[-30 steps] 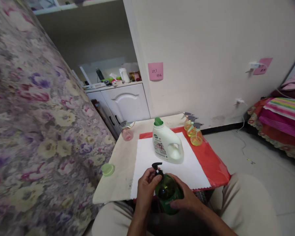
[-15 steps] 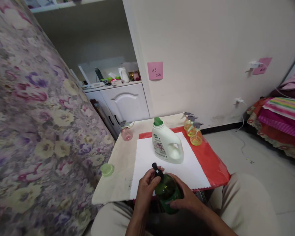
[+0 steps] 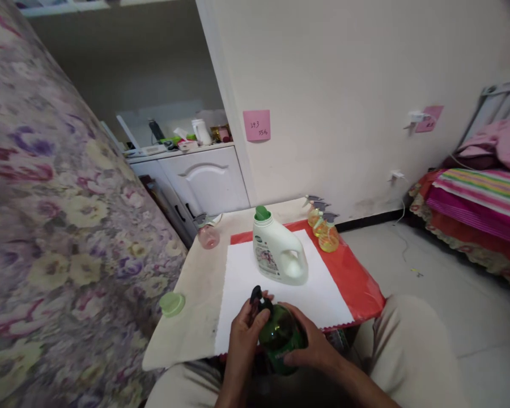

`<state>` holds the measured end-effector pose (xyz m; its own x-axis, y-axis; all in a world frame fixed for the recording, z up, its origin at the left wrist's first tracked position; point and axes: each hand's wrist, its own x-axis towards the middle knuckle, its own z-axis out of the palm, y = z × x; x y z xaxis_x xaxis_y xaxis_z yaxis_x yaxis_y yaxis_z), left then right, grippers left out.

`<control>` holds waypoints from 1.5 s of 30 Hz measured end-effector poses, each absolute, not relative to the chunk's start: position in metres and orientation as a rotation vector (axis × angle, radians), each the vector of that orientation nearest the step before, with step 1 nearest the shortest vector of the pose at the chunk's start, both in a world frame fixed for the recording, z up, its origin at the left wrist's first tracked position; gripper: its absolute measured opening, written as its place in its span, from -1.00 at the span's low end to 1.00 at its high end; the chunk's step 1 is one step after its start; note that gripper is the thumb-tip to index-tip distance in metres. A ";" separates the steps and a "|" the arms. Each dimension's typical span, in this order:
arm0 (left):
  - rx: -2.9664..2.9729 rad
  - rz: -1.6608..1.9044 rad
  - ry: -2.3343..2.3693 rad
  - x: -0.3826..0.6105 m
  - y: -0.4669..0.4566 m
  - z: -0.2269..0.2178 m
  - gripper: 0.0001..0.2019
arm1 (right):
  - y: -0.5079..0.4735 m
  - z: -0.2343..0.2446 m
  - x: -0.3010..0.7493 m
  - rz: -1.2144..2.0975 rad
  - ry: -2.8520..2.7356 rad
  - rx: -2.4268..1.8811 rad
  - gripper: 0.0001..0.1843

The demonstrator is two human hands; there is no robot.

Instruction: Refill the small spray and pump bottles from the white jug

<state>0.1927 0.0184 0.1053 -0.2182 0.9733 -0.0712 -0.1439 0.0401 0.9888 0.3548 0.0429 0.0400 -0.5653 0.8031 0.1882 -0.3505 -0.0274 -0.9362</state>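
A dark green pump bottle (image 3: 279, 340) tilts between my hands at the near edge of the table. My left hand (image 3: 247, 327) has its fingers closed around the black pump top (image 3: 263, 303) at the neck. Round the bottle's body wraps my right hand (image 3: 309, 343), thumb on the front. Just beyond stands a pale green detergent jug (image 3: 276, 252) with a green spout in its uncapped mouth. A light green cap (image 3: 172, 304) lies at the left of the table.
Several spray bottles with yellow liquid (image 3: 328, 238) line the table's right back. A pink spray bottle (image 3: 208, 235) stands at the left back. White paper (image 3: 238, 289) lies over a red sheet (image 3: 357, 289). A floral curtain (image 3: 68, 226) hangs on the left.
The view has swung a little to the right, shifting everything leftward. The pump head has turned in my left fingers, its nozzle now showing differently. Both hands keep hold of the bottle.
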 end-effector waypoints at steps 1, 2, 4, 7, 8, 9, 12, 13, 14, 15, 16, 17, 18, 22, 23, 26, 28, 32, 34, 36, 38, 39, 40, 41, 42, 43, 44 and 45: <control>0.943 1.421 1.328 0.194 0.018 0.104 -0.56 | 0.042 0.039 0.354 1.661 -1.417 -0.561 0.05; 0.931 1.445 1.372 0.195 0.018 0.101 -0.55 | 0.042 0.038 0.353 1.600 -1.438 -0.607 0.06; 0.902 1.464 1.443 0.197 0.019 0.097 -0.56 | 0.042 0.036 0.352 1.521 -1.459 -0.649 0.08; 0.868 1.453 1.423 0.197 0.020 0.095 -0.57 | 0.042 0.036 0.352 1.618 -1.419 -0.557 0.05; 0.860 1.438 1.390 0.196 0.021 0.096 -0.56 | 0.042 0.036 0.353 1.674 -1.396 -0.509 0.05; 0.849 1.421 1.361 0.195 0.022 0.097 -0.55 | 0.042 0.037 0.353 1.717 -1.377 -0.474 0.04; 0.825 1.403 1.351 0.197 0.023 0.099 -0.55 | 0.043 0.038 0.354 1.720 -1.370 -0.491 0.05; 0.821 1.422 1.375 0.199 0.023 0.099 -0.54 | 0.043 0.037 0.354 1.689 -1.385 -0.529 0.07; 0.818 1.451 1.408 0.201 0.023 0.099 -0.53 | 0.042 0.037 0.354 1.648 -1.408 -0.572 0.08; 0.821 1.480 1.441 0.203 0.023 0.098 -0.53 | 0.042 0.036 0.353 1.602 -1.437 -0.613 0.09; 0.833 1.501 1.470 0.206 0.023 0.097 -0.54 | 0.042 0.035 0.353 1.558 -1.466 -0.647 0.11; 0.852 1.507 1.492 0.207 0.022 0.097 -0.55 | 0.041 0.035 0.353 1.519 -1.492 -0.670 0.12; 0.876 1.497 1.508 0.209 0.022 0.097 -0.57 | 0.041 0.034 0.353 1.492 -1.510 -0.679 0.13; 0.932 1.427 1.459 0.210 0.021 0.102 -0.61 | 0.040 0.034 0.354 1.554 -1.481 -0.577 0.07; 0.940 1.416 1.418 0.209 0.021 0.103 -0.61 | 0.040 0.035 0.355 1.596 -1.459 -0.535 0.05; 0.969 1.391 1.315 0.207 0.020 0.106 -0.64 | 0.042 0.036 0.357 1.702 -1.395 -0.431 0.04; 0.977 1.370 1.282 0.206 0.020 0.106 -0.66 | 0.043 0.036 0.358 1.735 -1.384 -0.399 0.05; 0.980 1.361 1.256 0.207 0.022 0.105 -0.64 | 0.045 0.035 0.359 1.741 -1.383 -0.399 0.05; 0.990 1.399 1.288 0.210 0.022 0.105 -0.59 | 0.045 0.035 0.358 1.718 -1.381 -0.426 0.04; 0.991 1.435 1.328 0.213 0.022 0.106 -0.58 | 0.045 0.036 0.357 1.683 -1.395 -0.453 0.05; 0.985 1.437 1.344 0.216 0.020 0.106 -0.62 | 0.044 0.037 0.357 1.657 -1.413 -0.474 0.05; 0.986 1.427 1.342 0.217 0.019 0.107 -0.64 | 0.043 0.038 0.357 1.652 -1.416 -0.479 0.05; 0.993 1.412 1.338 0.218 0.018 0.107 -0.66 | 0.043 0.039 0.357 1.649 -1.416 -0.480 0.05; 1.004 1.397 1.335 0.218 0.017 0.107 -0.67 | 0.043 0.039 0.357 1.650 -1.415 -0.476 0.05; 1.014 1.387 1.332 0.218 0.017 0.107 -0.67 | 0.043 0.039 0.358 1.653 -1.413 -0.467 0.06; 1.020 1.376 1.329 0.217 0.017 0.106 -0.67 | 0.043 0.038 0.359 1.656 -1.416 -0.456 0.07; 1.024 1.364 1.325 0.217 0.017 0.106 -0.67 | 0.044 0.037 0.360 1.659 -1.420 -0.444 0.08; 1.027 1.351 1.320 0.216 0.017 0.106 -0.66 | 0.044 0.036 0.361 1.662 -1.429 -0.438 0.08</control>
<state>0.2160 0.0168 0.1057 -0.1945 0.9797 -0.0493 -0.0717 0.0359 0.9968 0.3606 0.0441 0.0359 -0.5544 0.7879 0.2681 -0.3833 0.0443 -0.9226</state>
